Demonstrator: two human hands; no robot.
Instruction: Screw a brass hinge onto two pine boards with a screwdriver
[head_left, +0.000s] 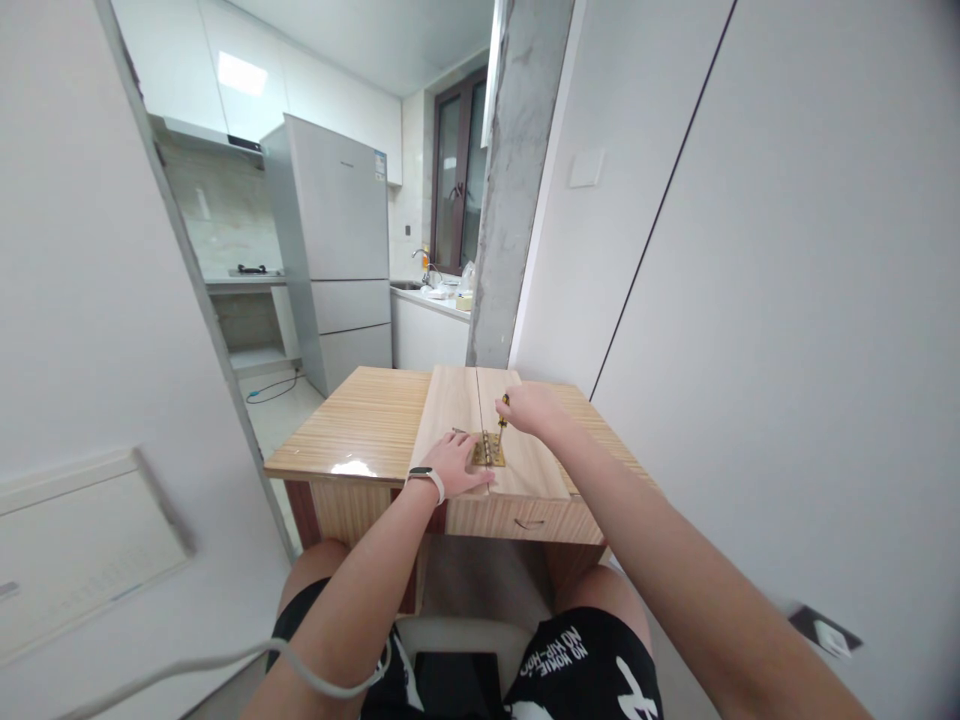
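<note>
Two pale wooden boards (pixel 457 400) lie side by side on a small wooden table (pixel 360 425). A brass hinge (pixel 488 450) sits across the seam between them, near the front edge. My left hand (pixel 454 463) rests flat on the left board, fingers touching the hinge's left side. My right hand (pixel 529 408) grips a small yellow-handled screwdriver (pixel 504 410), held upright with its tip down on the hinge.
The table has a drawer (pixel 525 520) in front, above my knees. A white wall (pixel 750 300) stands close on the right and a concrete pillar (pixel 517 180) behind. A fridge (pixel 334 250) and kitchen counter (pixel 431 300) lie beyond. A white cable (pixel 187 670) crosses my left arm.
</note>
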